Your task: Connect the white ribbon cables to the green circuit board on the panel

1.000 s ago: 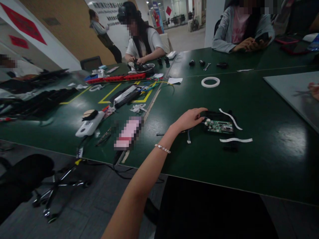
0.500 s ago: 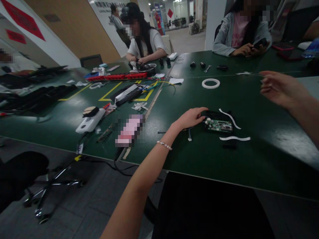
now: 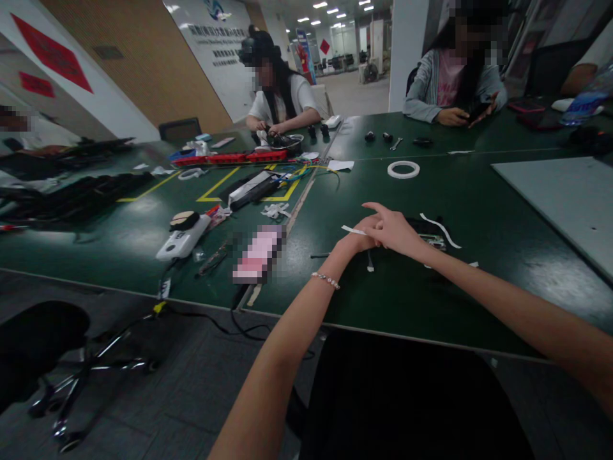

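Note:
My right hand (image 3: 400,235) crosses over my left, a short strip of white tape (image 3: 353,230) pinched at its fingertips with the index finger stretched out. The strip lies just over the back of my left hand (image 3: 355,243), whose fingers are hidden behind the right. A black case (image 3: 424,225) with a circuit board (image 3: 435,241) in it lies beyond, largely covered by my right hand and wrist. Another white tape strip (image 3: 444,229) curves over the case's right side. Beneath my right forearm, the end of a further strip (image 3: 474,264) shows. A dark cable (image 3: 370,259) pokes out below my left wrist.
A tape roll (image 3: 390,170) lies farther back. To the left are a phone (image 3: 258,252), a white power strip (image 3: 181,244) and a black wired pack (image 3: 253,190). A grey panel (image 3: 565,204) covers the right side. Two people sit across the table, near a wrench (image 3: 396,144).
My right hand has swung in from the far right to my left hand, bringing the tape strip and now covering much of the circuit board. My left hand stays about where it was.

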Available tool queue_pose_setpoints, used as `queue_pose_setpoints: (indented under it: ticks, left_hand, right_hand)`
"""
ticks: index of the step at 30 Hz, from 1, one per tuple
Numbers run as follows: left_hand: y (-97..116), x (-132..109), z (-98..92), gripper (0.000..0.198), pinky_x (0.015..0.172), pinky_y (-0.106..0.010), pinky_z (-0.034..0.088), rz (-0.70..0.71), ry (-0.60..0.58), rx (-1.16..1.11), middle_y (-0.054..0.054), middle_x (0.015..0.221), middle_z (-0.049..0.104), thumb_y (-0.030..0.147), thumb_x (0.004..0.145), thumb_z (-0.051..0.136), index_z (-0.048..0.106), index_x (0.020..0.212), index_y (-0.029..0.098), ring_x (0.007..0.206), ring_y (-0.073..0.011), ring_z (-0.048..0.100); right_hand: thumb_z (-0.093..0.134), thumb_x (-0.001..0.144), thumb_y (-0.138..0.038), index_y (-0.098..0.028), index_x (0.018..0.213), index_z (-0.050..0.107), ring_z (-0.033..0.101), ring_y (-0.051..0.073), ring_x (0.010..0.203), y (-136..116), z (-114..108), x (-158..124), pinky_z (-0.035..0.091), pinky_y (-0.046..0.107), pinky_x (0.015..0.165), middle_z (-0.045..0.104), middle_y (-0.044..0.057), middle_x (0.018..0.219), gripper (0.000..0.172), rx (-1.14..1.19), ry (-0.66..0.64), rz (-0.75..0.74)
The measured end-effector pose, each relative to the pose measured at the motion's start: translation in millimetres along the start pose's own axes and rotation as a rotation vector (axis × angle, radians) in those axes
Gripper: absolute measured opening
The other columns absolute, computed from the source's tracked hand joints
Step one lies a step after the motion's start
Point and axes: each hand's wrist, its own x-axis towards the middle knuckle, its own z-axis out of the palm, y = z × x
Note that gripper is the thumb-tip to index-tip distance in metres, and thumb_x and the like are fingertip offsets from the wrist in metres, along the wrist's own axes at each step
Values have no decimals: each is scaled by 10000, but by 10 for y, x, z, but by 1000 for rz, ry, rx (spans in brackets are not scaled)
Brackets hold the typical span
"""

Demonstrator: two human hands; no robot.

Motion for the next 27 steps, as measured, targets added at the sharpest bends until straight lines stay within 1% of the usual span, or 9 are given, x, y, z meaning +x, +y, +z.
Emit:
queue_pose_setpoints:
  ticks: [4, 7, 10, 12, 15, 17, 19, 22, 27]
  left_hand:
    - [66, -10, -29, 155, 802, -307, 511, -16, 7, -83, -85, 1022, 648, 99, 779, 560, 642, 907, 124, 872, -160, 609]
    - [121, -12, -52, 246, 835, -316, 495, 16, 54, -74, -101, 1058, 643, 161, 846, 523, 611, 1073, 128, 901, -162, 611]
    - [181, -13, -70, 387, 883, -354, 473, 29, 91, -8, -126, 1124, 610, 278, 912, 473, 504, 1269, 133, 985, -194, 594]
    - [229, -23, -81, 508, 913, -402, 457, -10, 119, 59, -150, 1201, 558, 389, 924, 456, 406, 1371, 152, 1062, -235, 565]
    - [298, -48, -99, 697, 1024, -495, 372, -33, 177, 120, -167, 1437, 350, 513, 880, 501, 251, 1466, 228, 1281, -318, 405]
    - [323, -57, -108, 748, 1093, -524, 289, -2, 156, 95, -140, 1538, 191, 543, 862, 515, 203, 1482, 263, 1385, -342, 254]
    - [327, -53, -108, 753, 1127, -529, 237, 26, 97, 36, -121, 1571, 112, 560, 861, 505, 199, 1484, 269, 1427, -344, 164]
    - [318, -27, -93, 814, 1144, -536, 204, 32, 38, -53, -101, 1591, 36, 596, 832, 520, 163, 1493, 281, 1451, -343, 85]
    - [328, 5, -71, 1019, 1150, -544, 180, 4, -49, -132, -106, 1595, -30, 660, 715, 615, 101, 1507, 277, 1453, -368, 60]
  right_hand:
    - [635, 812, -390, -196, 1484, 316, 540, 165, 524, 36, -73, -103, 437, 321, 563, 590, 17, 612, 768, -131, 23, -5]
    - [647, 808, -433, -245, 1474, 340, 554, 169, 519, 58, -209, -221, 444, 313, 535, 613, 21, 644, 757, -147, -8, -40]
    - [614, 831, -461, -275, 1453, 369, 588, 185, 561, 209, -539, -331, 476, 332, 580, 639, 27, 689, 694, -145, 54, -39]
    - [555, 866, -483, -264, 1433, 388, 622, 202, 661, 438, -902, -399, 495, 361, 672, 668, 56, 805, 631, -174, 165, 19]
    - [530, 880, -444, -204, 1388, 446, 610, 253, 959, 965, -1562, -555, 444, 417, 872, 640, 141, 1067, 568, -423, 463, 121]
    - [565, 853, -421, -119, 1383, 450, 487, 324, 1179, 1370, -1963, -720, 361, 481, 957, 516, 252, 1260, 621, -645, 588, 281]
    - [561, 827, -523, -107, 1393, 440, 320, 410, 1301, 1750, -2257, -907, 283, 579, 963, 366, 320, 1366, 713, -729, 675, 558]
    - [497, 793, -678, -117, 1398, 433, 159, 488, 1344, 2189, -2473, -1121, 175, 657, 973, 250, 334, 1423, 828, -701, 635, 828]
    - [168, 859, -739, -146, 1391, 433, 89, 506, 1347, 2515, -2496, -1154, 54, 692, 987, 180, 296, 1466, 839, -800, 555, 904]
